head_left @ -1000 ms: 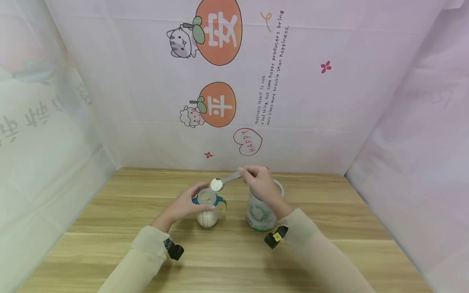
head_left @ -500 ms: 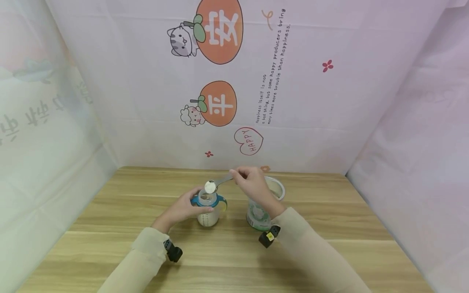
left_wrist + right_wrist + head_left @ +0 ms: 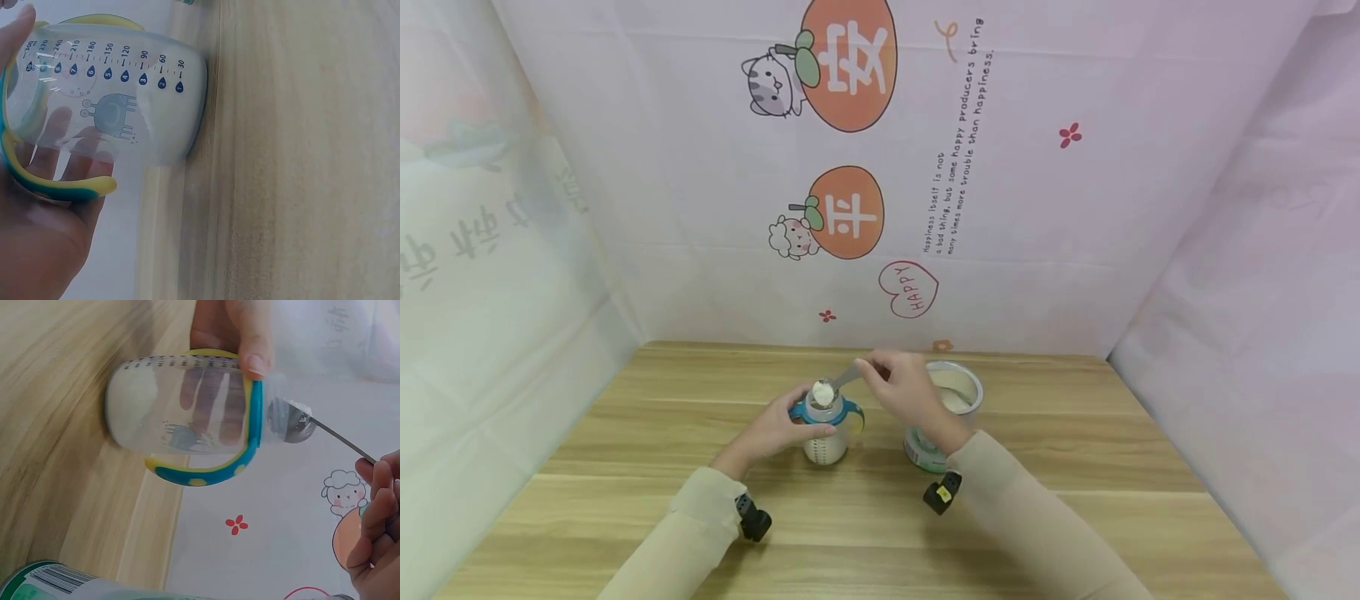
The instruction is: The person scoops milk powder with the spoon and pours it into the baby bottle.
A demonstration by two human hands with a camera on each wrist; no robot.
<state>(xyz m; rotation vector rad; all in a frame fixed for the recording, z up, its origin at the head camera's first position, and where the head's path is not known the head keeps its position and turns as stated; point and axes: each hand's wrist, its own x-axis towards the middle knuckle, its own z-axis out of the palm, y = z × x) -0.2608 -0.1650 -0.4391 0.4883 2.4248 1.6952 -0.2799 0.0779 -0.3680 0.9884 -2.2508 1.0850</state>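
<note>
The bottle [image 3: 825,447] stands upright on the wooden table [image 3: 850,525], to the left of the can [image 3: 922,451]. The left hand [image 3: 778,429] goes round the bottle near its top, with the thumb on one side and the other fingers on the far side. The right hand [image 3: 906,396] pinches the end of a metal spoon [image 3: 301,430]. The spoon's round part, with a heap of white powder [image 3: 823,392] on it, is at the bottle's open mouth; I can't tell if it touches the rim. The bottle looks like clear plastic, so I think it is light, quite stiff and hard to break. Its smooth sides may be a bit slippery, and it could tip if bumped, so the best hold is round the body under the blue ring [image 3: 255,415], or by a handle [image 3: 196,475]. The spoon looks thin and hard, and is best held by its far end and kept flat, because the loose powder could spill. Counting up, there is one bottle with two handles, one spoon, one can, one table and two hands, and both hands are busy.
</note>
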